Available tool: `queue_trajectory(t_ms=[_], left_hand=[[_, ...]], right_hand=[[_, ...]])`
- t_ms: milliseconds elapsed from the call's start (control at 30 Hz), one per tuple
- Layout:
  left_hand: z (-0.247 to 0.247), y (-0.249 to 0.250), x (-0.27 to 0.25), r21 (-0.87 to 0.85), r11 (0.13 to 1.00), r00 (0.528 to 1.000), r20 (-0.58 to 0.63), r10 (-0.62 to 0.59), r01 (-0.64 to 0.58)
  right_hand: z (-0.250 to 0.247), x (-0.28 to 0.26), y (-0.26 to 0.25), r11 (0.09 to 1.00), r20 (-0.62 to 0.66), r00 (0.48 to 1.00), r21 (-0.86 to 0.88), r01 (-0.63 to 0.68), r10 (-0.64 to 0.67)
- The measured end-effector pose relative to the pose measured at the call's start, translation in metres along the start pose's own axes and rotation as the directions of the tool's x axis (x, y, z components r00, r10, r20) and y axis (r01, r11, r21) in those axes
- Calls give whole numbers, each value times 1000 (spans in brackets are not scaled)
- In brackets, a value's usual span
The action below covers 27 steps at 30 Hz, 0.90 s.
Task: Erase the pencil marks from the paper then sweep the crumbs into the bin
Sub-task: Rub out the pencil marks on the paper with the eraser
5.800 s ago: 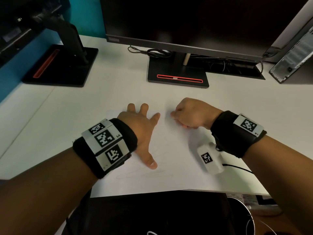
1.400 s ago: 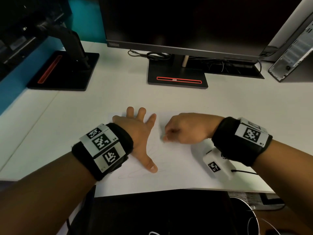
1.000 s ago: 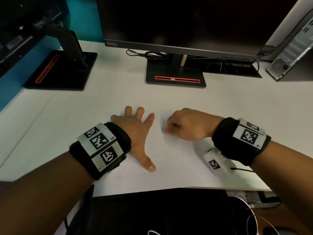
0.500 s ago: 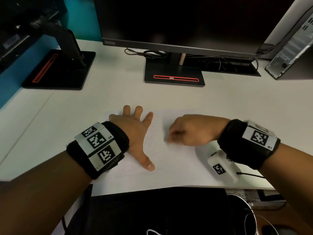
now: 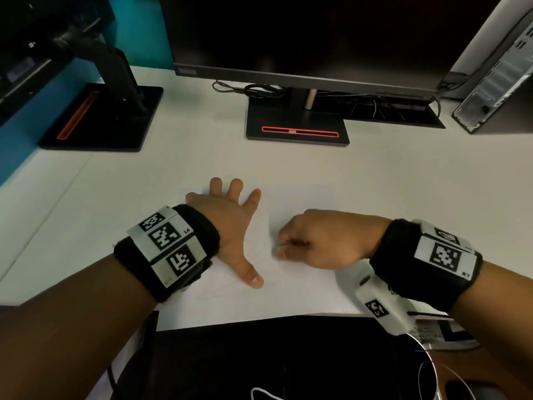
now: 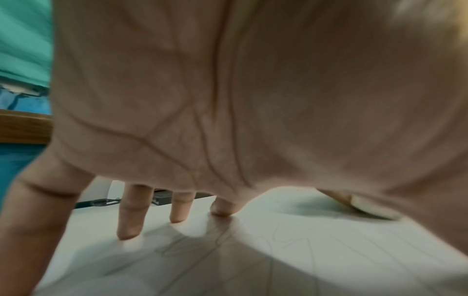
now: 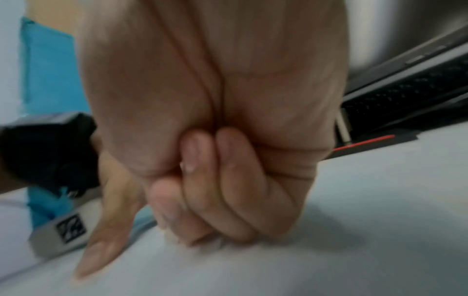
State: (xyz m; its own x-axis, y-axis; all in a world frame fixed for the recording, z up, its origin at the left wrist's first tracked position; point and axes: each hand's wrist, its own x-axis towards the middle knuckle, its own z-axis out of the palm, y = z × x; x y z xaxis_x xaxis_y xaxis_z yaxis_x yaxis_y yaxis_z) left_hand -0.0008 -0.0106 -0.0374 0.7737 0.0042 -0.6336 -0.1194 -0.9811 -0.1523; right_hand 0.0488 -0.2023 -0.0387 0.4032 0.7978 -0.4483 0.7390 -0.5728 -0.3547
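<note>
Paper (image 5: 302,284) lies w/ long axis left-right, in front of the monitor stand (image 5: 297,125); left hand (image 5: 227,226) splayed flat on it, right hand (image 5: 323,241) curled tight, contents can't tell.

A dim white desk (image 5: 202,163) carries a black monitor on a red-striped stand (image 5: 297,122), with a teal wall (image 5: 138,33) to its left.

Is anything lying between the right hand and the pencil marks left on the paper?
Nothing visible does. The right hand works directly on the paper; faint pencil marks lie in the bare gap beside the left hand, which presses the sheet flat.
</note>
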Motion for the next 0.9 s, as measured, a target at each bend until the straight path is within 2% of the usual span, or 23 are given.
queue_trajectory(t_ms=[67,167,200,267,333,400,467,567,633,700,767,833,900], left_hand=[[0,0,0,-3,1000,1000,1,1,-1],[0,-1,-1,-9,1000,1000,4,3,-3],[-1,-1,-1,-10,1000,1000,5,4,-3],[-1,0,0,-13,1000,1000,6,4,-4],[-1,0,0,-11,1000,1000,1,3,-3],[-1,0,-1,-10,1000,1000,1,0,0],[0,0,-1,-12,1000,1000,3,-3,3],[0,0,-1,-15,1000,1000,0,-1,1],[-1,0,-1,-15,1000,1000,-3,-2,2],[-1,0,-1,-17,1000,1000,1,0,0],[-1,0,-1,-19,1000,1000,3,-1,1],[-1,1,-1,-17,1000,1000,1,-4,4],[-1,1,-1,-15,1000,1000,-1,-8,8]], right_hand=[[-5,-1,7,999,-2,999,7,-41,41],[-8,5,12,998,-130,989,20,-66,68],[-4,6,8,999,-130,991,20,-36,39],[3,5,-1,1000,-52,999,14,14,-13],[0,3,-1,1000,-3,1000,16,-11,11],[-9,5,7,998,-70,996,7,-60,60],[-9,8,6,998,-130,990,5,-57,57],[2,7,-9,999,-20,999,15,29,-28],[-1,6,-6,1000,10,1000,27,10,-10],[-8,10,3,1000,-77,997,4,-27,27],[-5,14,1,1000,-138,990,-5,-12,11],[3,14,-9,998,-70,995,-4,65,-65],[1,14,-12,999,8,998,2,55,-55]])
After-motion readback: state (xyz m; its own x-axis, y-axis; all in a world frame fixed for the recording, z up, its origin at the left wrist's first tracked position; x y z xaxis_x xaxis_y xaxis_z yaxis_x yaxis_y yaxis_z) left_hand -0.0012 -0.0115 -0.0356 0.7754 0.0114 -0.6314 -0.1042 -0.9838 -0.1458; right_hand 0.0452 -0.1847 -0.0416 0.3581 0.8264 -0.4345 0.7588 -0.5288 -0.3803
